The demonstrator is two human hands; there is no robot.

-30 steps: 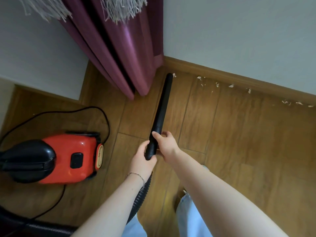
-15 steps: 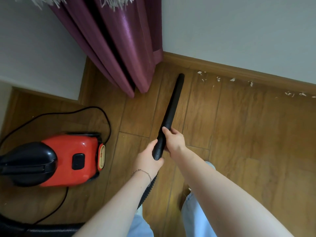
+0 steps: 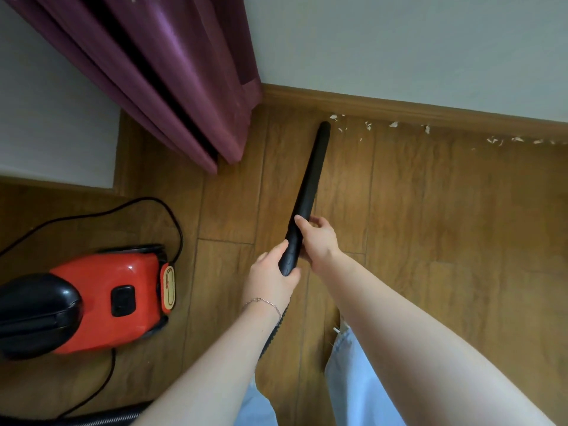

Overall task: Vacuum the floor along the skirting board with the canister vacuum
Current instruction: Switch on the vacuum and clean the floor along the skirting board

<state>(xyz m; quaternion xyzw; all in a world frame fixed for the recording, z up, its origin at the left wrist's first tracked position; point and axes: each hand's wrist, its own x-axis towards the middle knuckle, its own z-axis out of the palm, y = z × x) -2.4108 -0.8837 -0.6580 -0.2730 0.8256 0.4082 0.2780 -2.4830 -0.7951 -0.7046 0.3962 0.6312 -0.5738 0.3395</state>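
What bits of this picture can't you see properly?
From the head view:
The hose is mostly hidden behind the left forearm and cut off by the bottom edge.
The red vacuum has its black end cut off by the left edge.
The nozzle mouth faces away, so floor contact is unclear.
The white scraps by the skirting board are too small to identify.
The floor behind the curtain is hidden.

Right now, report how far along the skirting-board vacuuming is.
Done: floor by the skirting board, curtain to nozzle, looks clean. In hand: left hand and right hand grip the nozzle, tip beside the first scraps. Left: scraps trailing rightward.
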